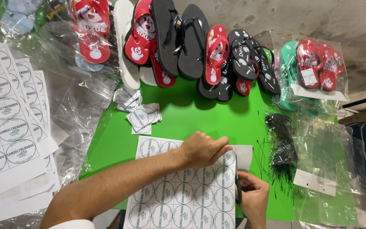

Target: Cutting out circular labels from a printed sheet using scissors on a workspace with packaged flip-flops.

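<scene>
Cutting labels | your left hand [202,149] lies curled, fingers pressed down on the label sheet [183,186]; keep it flat there | your right hand [253,199] is closed round the scissors [237,180]; follow the gap between circles | sheet on green table [183,114], at 9 o'clock of the blades | cut labels [142,116] at 11 o'clock.

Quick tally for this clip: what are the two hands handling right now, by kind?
Sheet of round labels: 1
Scissors: 1
Total: 2
</scene>
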